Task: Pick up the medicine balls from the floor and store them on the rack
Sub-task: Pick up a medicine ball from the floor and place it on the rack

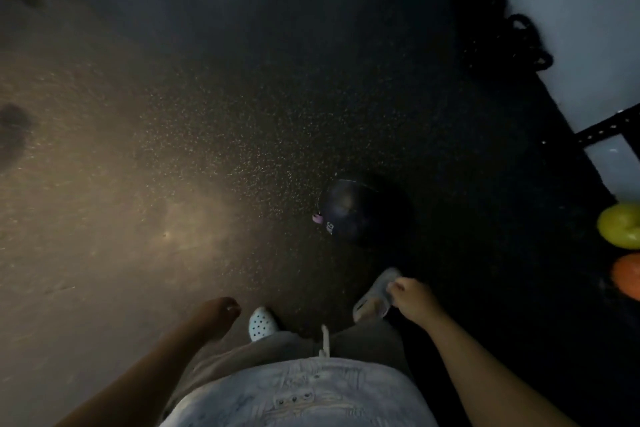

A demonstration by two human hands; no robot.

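Fingers on both hands hang loosely curled, holding nothing: left hand [221, 314], right hand [410, 296]. Dark medicine ball [360, 210] sits on the rubber floor [207, 135], just ahead of the right foot, rack upright [604, 130] well off to the right. Judgement: step close, squat, cup both palms low on opposite sides before lifting; it looks heavy and smooth.

speckled floor [207, 114], dark medicine ball [360, 210], coiled rope [498, 31]
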